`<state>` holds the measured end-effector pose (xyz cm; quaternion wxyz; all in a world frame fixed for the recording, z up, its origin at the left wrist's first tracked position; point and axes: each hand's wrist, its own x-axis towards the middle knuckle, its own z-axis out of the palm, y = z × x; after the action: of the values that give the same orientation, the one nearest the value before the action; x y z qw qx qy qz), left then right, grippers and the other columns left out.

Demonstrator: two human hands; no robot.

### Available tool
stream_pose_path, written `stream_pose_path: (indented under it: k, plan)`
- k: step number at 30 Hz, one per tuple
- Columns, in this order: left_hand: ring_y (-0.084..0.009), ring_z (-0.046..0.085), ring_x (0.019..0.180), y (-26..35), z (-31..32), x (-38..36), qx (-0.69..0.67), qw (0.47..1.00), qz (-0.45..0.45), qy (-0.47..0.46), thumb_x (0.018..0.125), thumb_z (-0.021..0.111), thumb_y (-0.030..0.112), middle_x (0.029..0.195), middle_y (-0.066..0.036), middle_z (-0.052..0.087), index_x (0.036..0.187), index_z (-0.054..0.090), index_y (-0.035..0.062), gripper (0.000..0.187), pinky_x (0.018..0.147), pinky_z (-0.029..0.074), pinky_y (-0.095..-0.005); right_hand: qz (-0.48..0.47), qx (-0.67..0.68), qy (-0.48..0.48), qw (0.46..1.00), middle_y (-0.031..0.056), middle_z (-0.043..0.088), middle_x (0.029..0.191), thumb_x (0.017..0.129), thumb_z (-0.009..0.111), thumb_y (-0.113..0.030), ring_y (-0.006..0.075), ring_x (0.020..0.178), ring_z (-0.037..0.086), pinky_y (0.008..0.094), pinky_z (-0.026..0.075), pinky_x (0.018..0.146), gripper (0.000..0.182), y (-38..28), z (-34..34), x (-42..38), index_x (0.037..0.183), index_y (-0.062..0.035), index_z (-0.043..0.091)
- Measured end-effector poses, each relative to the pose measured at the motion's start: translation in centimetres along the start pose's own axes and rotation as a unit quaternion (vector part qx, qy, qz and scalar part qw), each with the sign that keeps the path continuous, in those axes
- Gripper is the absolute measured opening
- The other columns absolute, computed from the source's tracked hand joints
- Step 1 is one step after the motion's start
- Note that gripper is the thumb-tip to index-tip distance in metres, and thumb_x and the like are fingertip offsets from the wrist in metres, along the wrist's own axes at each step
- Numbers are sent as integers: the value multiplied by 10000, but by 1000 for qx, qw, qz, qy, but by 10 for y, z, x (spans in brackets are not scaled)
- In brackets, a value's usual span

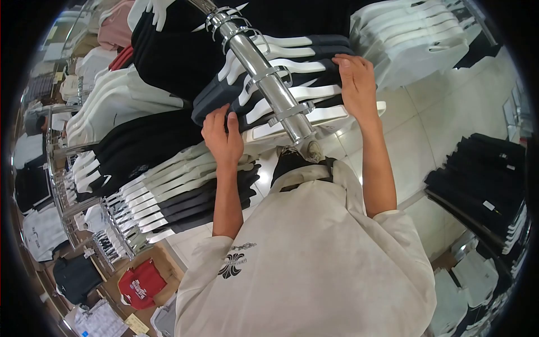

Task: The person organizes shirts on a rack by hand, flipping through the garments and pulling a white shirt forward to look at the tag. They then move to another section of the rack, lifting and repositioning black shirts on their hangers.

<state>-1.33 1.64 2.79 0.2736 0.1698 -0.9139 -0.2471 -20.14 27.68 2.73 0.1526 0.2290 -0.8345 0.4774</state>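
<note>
A row of dark grey shirts [210,100] on white hangers [264,106] hangs from a chrome rail [255,70] in front of me. My left hand [223,136] is at the near left shoulder of one dark shirt, fingers curled over its edge with the thumb on the near side. On the opposite side, my right hand [356,84] pinches the right shoulder of a dark shirt, fingertips folded over the cloth beside the hanger's end. Nearest my body, a white garment [314,119] hangs at the rail's end. The hanger hooks loop around the rail.
White shirts [412,31] hang at the upper right, black ones [168,56] at the upper left. Lower left are more hanging garments [185,188] and a red shirt [141,283]. A stack of dark clothes [477,180] stands at right above the tiled floor [426,121].
</note>
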Motion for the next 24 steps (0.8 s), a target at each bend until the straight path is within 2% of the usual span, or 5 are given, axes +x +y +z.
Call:
stream_pose_path:
  k: [9,15,18,21,24]
  plan:
    - [-318,597,1076,-2,12,-1,-12,999,-39,-1,959,592,191,1064,-111,673,1139,677,42,249,1009,371,-446,41,9,-7,999,143,742,1128,1093,465,-358,363,1193,597,418,448,1037,466,-5,-13,0,1047,10,747]
    - [-308,599,1061,0,7,0,-26,998,-54,-8,956,595,182,1051,-111,671,1159,680,53,255,1018,364,-443,74,18,12,997,199,716,967,1087,416,-380,439,1115,608,475,437,1044,516,-8,-8,-1,867,-9,700]
    - [-302,601,1065,1,2,2,-10,998,-64,-24,954,597,180,1072,-108,676,1182,684,64,270,1023,362,-440,136,-34,-29,990,196,736,1145,1089,451,-368,356,1119,660,406,457,1022,498,-11,-11,-2,1089,43,731]
    - [-298,603,1084,-3,-1,1,12,999,-45,-14,950,599,178,1109,-102,682,1200,687,74,285,1032,359,-437,120,-66,-31,990,213,731,1138,1089,428,-381,373,1103,660,399,474,987,515,-12,-6,-4,1114,41,722]
    - [-297,602,1113,-3,-3,0,32,999,-14,11,945,604,176,1135,-98,687,1198,695,77,286,1038,357,-438,102,-46,-3,994,213,672,991,1085,387,-387,438,1028,607,521,389,1029,499,-9,4,-7,944,-3,673]
